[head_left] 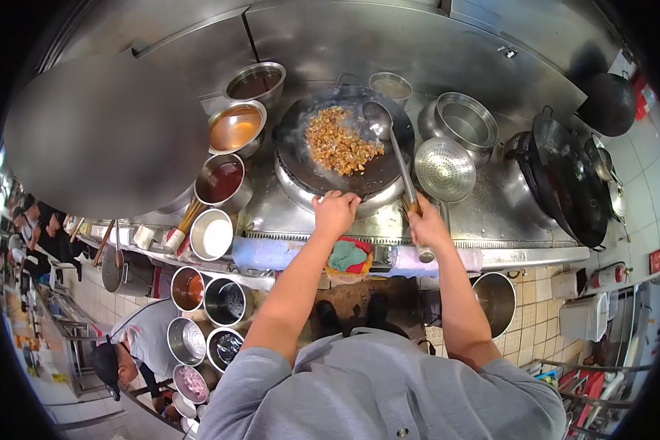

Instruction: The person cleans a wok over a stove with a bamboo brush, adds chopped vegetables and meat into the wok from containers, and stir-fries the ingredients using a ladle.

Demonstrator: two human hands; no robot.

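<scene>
A dark wok sits on the round burner in front of me, with browned, diced food heaped in its middle. My left hand is closed at the wok's near rim; the exact spot it grips is hidden under the fingers. In my right hand is the long handle of a ladle, fingers wrapped round it. The ladle's bowl rests inside the wok, to the right of the food. A perforated strainer lies right of the wok, close to my right hand.
Metal bowls of liquid, one an amber liquid bowl, line the wok's left side. A water pot and a second wok stand right. Folded cloths lie on the front edge. Another person bends at lower left.
</scene>
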